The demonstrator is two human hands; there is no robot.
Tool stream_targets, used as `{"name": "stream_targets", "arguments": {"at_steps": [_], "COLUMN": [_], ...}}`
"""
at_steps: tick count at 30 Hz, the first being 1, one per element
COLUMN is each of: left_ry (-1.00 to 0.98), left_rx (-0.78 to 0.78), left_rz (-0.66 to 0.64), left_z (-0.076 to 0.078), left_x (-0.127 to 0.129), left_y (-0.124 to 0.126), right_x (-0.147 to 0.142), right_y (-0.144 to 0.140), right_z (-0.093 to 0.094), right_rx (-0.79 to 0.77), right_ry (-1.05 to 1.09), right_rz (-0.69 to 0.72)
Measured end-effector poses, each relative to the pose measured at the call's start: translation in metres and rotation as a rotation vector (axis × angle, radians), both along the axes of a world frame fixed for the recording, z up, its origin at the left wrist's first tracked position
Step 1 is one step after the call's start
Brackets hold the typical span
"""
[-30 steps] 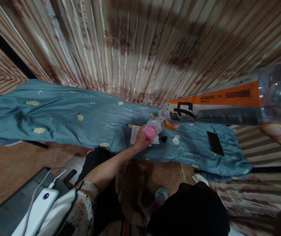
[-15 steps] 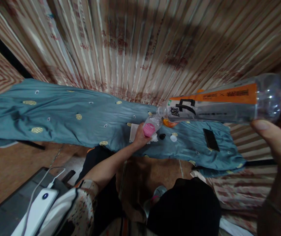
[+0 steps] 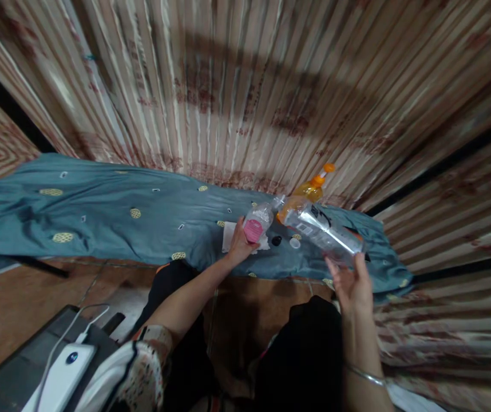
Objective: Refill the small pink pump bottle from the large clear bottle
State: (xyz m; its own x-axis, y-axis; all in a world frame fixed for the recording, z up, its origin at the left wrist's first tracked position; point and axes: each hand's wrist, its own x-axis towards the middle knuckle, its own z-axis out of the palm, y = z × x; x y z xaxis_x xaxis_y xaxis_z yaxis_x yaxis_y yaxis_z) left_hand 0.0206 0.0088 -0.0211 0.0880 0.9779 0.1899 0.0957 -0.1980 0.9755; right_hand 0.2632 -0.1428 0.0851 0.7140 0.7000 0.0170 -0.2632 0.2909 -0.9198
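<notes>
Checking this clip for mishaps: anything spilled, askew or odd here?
No spill shows. The right hand tilts a big clear bottle neck-down toward the small bottle held by the left hand. Two loose caps lie on the cloth.

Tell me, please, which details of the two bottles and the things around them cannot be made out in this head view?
- Liquid in the small bottle: too small and blurred; the left hand covers its base.
- Print on the large bottle: blurred.
- Its base: hidden by the right hand.
- The dark flat thing behind that hand: almost wholly covered.
- The orange-capped bottle: lower part hidden by the large bottle.
</notes>
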Motion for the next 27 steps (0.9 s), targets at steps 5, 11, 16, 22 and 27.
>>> {"name": "stream_targets", "arguments": {"at_steps": [5,11,16,22,27], "left_ry": [0.013,-0.011,-0.026,-0.019,0.005], "left_rx": [-0.084,-0.080,-0.080,-0.047,0.010], "left_rz": [-0.006,0.014,0.015,-0.003,0.065], "left_z": [0.006,0.008,0.009,0.007,0.004], "left_x": [-0.003,-0.005,-0.005,-0.008,-0.025], "left_y": [-0.003,-0.004,-0.005,-0.005,-0.015], "right_x": [-0.016,-0.033,-0.050,-0.074,-0.092], "right_y": [-0.023,-0.046,-0.060,-0.064,-0.060], "right_z": [-0.049,-0.082,-0.101,-0.113,-0.113], "right_rx": [-0.075,-0.076,-0.088,-0.144,-0.189], "right_ry": [0.306,0.601,0.781,0.937,1.021], "right_rz": [0.176,0.313,0.408,0.528,0.644]}}
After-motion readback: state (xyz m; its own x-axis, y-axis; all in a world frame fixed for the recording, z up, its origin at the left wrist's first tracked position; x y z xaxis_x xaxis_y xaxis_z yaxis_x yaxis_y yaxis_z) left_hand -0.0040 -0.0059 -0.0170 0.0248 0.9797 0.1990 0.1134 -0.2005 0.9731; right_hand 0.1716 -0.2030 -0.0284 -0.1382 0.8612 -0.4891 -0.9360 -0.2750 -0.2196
